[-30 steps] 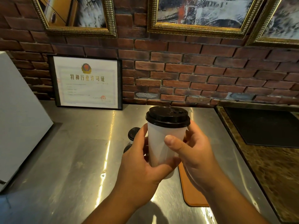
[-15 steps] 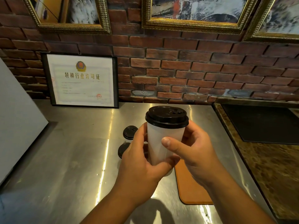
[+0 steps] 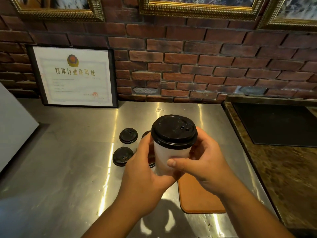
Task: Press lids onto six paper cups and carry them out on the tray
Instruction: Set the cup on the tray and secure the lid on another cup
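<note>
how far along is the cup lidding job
Done: two lidded cups stand on the counter; others may be hidden. In hand: left hand and right hand grip a white cup, black lid on. Left: the orange tray shows no cups; loading and carrying remain.

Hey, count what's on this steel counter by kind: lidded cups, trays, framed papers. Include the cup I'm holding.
White paper cups with black plastic lids: 4 seen (one gripped by left hand and right hand, two standing clear, one half hidden behind the left hand; more may be hidden)
Orange rectangular tray: 1
Black-framed paper certificate: 1
Total: 6
</note>
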{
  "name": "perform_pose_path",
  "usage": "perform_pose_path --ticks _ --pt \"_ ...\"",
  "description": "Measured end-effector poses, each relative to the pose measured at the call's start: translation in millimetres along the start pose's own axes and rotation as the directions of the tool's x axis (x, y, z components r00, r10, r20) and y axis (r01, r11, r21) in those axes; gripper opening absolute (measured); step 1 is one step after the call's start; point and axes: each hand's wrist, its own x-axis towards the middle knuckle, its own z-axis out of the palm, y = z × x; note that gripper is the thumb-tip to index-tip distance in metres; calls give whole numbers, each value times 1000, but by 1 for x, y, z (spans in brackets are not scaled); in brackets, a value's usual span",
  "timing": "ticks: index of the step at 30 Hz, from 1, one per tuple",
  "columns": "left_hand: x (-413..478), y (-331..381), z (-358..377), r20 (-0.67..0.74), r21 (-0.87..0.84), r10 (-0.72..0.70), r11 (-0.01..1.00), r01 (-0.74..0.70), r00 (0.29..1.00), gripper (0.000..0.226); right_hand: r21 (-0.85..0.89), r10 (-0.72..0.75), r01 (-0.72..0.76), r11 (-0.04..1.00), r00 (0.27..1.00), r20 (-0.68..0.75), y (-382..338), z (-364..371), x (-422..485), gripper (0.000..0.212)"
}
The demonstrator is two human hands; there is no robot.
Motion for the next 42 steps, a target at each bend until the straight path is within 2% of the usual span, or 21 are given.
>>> perform_pose_path --ticks 8,13,16,19,22,24,26,28,31,34,42 --pt "-8 -29 29 87 57 -73 996 69 993 81 -43 31 -33 999 998 -55 56 -22 -16 85" --pt "-18 -73 42 154 171 -267 955 240 951 88 -126 93 -104 987 992 -87 81 -56 -21 80" --pt "-30 -112 42 153 316 -425 877 363 892 69 -134 154 -172 976 979 -132 95 -85 -20 83" --pt "-46 -155 37 79 448 -575 750 486 814 72 -148 189 -213 966 969 -162 110 -117 -13 81" --pt "-54 -192 30 40 590 -694 597 543 719 77 -128 213 -240 962 957 -195 134 -147 -4 80" --pt "-56 -211 28 28 687 -756 490 537 654 91 -120 247 -278 953 944 -219 153 -164 4 83" --pt "-55 -226 29 6 772 -780 401 493 625 114 -115 282 -316 942 929 -241 173 -178 11 84" --pt "-52 -234 31 2 825 -808 334 456 589 139 -123 305 -343 931 919 -248 191 -188 19 84" --pt "-48 -240 38 43 872 -871 271 407 489 162 -136 335 -379 915 904 -265 218 -201 30 84" --pt "-49 -241 47 53 914 -906 213 345 419 171 -129 354 -402 906 890 -289 239 -212 38 81" --pt "-55 -249 49 93 906 -912 244 346 400 168 -96 412 -459 883 858 -307 275 -229 55 80"
